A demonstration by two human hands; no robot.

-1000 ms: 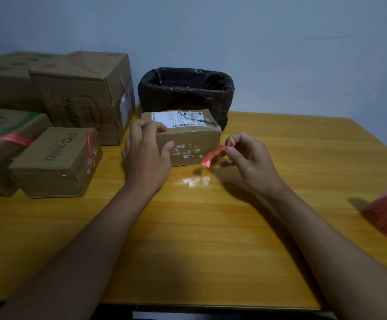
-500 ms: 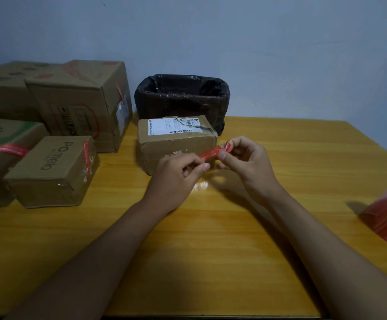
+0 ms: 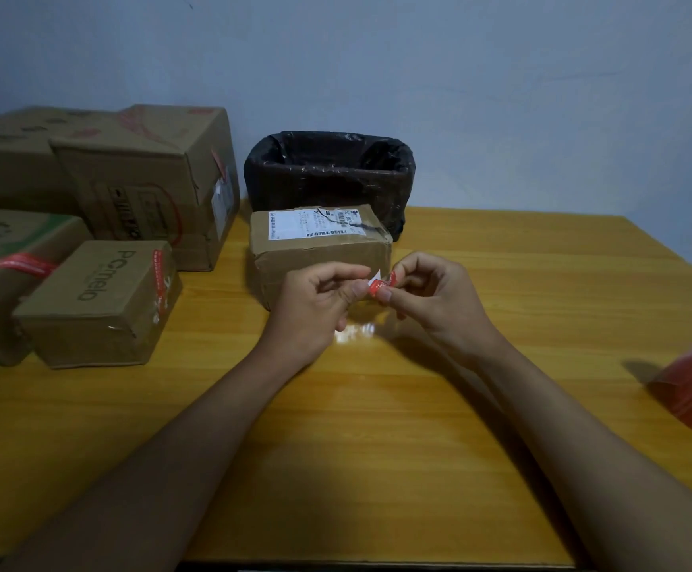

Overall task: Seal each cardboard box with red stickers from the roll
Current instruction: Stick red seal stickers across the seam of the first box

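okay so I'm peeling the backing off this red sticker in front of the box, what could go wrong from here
1. Both hands, left hand and right hand, pinch the small sticker close together; it may curl and stick to itself or your fingers.
2. Neither hand steadies the box, so it could slide toward the bin when you press the sticker on.

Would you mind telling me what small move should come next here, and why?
Probably finish peeling the white backing off the red sticker, then press it on the box with the shipping label. Both the left hand and right hand pinch the sticker just before that box, a white corner is showing, and no red sticker shows on it.
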